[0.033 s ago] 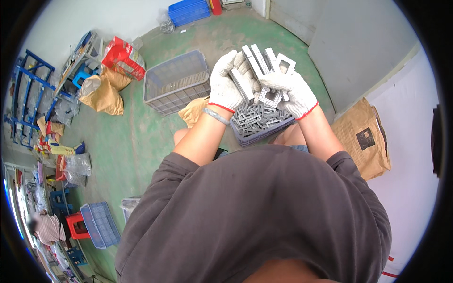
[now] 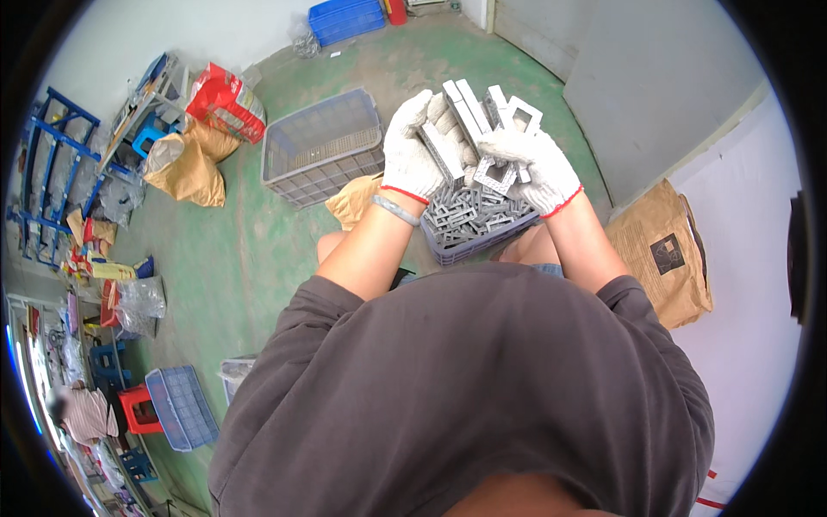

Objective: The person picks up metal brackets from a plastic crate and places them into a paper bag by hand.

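Observation:
White knit gloves with red cuffs cover both my hands, raised over a grey-blue plastic crate (image 2: pixel 487 245) heaped with small grey metal frames (image 2: pixel 461 220). My left hand (image 2: pixel 408 155) is curled round a grey metal piece (image 2: pixel 442 155), seen edge-on and slanting across the palm. Several grey rectangular metal frames (image 2: pixel 466 110) are bunched in my right hand (image 2: pixel 550 171), fanned out past its fingers. One square-holed frame (image 2: pixel 524 113) stands up at the far side of that bunch, and another (image 2: pixel 494 176) hangs below the fingers. The gloves hide some of the pieces.
Ahead to the left stands a larger grey crate (image 2: pixel 323 177) on the green floor. A brown paper sack (image 2: pixel 668 250) leans by the white wall at right. Paper sacks (image 2: pixel 185 168), a red bag (image 2: pixel 228 103) and blue racks (image 2: pixel 56 172) line the left. A person (image 2: pixel 86 415) sits far left.

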`<state>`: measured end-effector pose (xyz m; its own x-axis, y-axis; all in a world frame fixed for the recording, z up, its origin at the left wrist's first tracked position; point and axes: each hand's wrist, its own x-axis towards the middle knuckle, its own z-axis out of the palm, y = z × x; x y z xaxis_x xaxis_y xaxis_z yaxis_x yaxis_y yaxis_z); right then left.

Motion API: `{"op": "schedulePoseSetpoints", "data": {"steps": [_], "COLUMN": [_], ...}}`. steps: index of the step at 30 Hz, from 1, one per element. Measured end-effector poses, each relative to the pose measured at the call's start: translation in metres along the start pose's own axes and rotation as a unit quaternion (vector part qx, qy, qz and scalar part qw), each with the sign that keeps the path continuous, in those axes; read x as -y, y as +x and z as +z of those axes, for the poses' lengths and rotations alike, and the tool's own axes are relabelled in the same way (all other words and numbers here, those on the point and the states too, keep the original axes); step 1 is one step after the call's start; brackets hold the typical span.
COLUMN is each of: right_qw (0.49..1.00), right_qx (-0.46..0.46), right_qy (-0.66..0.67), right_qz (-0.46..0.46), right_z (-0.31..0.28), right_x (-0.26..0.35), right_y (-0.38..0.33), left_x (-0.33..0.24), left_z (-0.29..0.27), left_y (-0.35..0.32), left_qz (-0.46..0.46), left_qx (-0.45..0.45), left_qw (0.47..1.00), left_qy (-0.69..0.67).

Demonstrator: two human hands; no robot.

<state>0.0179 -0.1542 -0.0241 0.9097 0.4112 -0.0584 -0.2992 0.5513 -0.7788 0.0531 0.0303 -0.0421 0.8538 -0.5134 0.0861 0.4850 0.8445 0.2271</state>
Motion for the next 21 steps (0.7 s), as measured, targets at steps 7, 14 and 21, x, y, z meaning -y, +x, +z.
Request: {"op": "schedulePoseSetpoints", "data": {"steps": [7, 14, 21], "right_qw": [0.99, 0.985, 0.987], "right_qx": [0.068, 0.015, 0.026], "right_qy": [0.127, 0.17, 0.16], "right_qz": [0.01, 0.012, -0.017], "right_z": [0.002, -0.018, -0.012], "right_x": [-0.001, -0.007, -0.004], "right_y": [0.003, 0.004, -0.005], "left_x": [-0.006, -0.009, -0.015], "left_z": [-0.004, -0.002, -0.007], "left_y": [-0.002, -0.009, -0.014], "left_qz": [0.086, 0.078, 0.056], "left_qx": [-0.092, -0.027, 0.043], "left_qw": [0.992, 0.997, 0.996], "left_qy": [0.013, -0.014, -0.046]}}
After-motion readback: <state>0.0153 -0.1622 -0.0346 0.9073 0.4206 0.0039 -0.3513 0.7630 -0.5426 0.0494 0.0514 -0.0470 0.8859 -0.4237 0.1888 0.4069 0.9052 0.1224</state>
